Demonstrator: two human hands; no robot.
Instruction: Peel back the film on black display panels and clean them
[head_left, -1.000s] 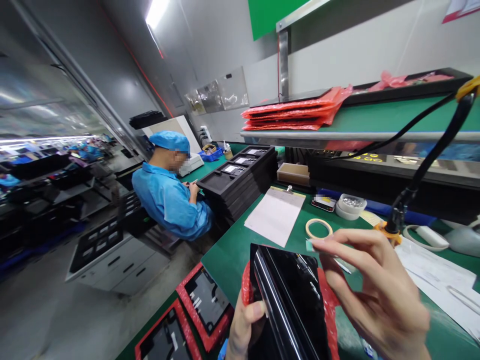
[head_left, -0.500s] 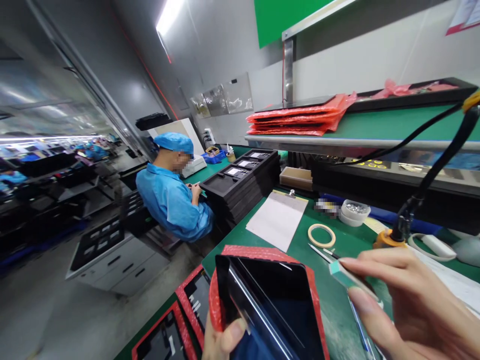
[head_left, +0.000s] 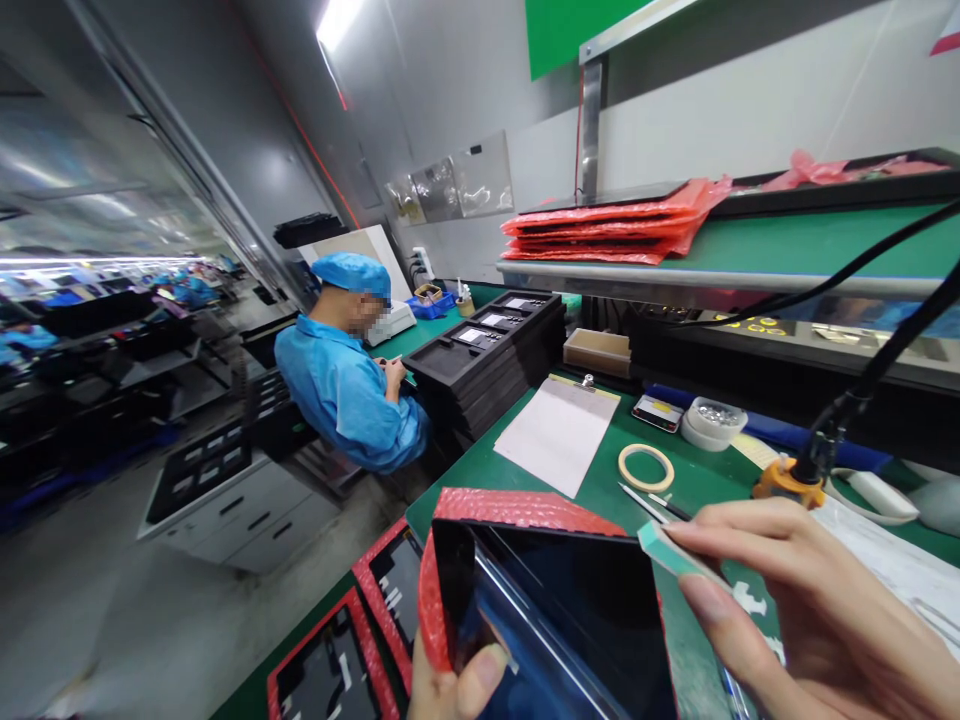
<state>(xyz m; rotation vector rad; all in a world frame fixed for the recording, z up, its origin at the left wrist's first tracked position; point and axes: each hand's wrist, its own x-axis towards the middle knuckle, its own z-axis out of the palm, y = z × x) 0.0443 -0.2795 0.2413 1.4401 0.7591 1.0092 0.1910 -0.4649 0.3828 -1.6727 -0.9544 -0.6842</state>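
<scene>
My left hand (head_left: 459, 688) grips a glossy black tablet screen (head_left: 570, 610) at its lower left edge, thumb on the glass. A red bubble-wrap pouch (head_left: 525, 508) lies behind the screen and shows along its top and left side. Between thumb and fingertips, my right hand (head_left: 795, 600) pinches a small flat block with a teal end (head_left: 664, 550). The teal end is at the screen's upper right corner; whether it touches cannot be told. White cut-out pieces (head_left: 748, 598) lie on the green mat beyond the fingers.
A clipboard with paper (head_left: 559, 430), a tape roll (head_left: 646, 467) and a round white tub (head_left: 712, 422) stand on the green bench. Black trays (head_left: 480, 370) are stacked beside a co-worker in blue (head_left: 349, 390). Red-wrapped panels (head_left: 330, 665) lie at left; red pouches (head_left: 615, 230) fill a shelf.
My right hand has brought the block left, to the screen's upper right corner. The screen has turned slightly and shifted a little right in my left hand. The camera view has shifted slightly.
</scene>
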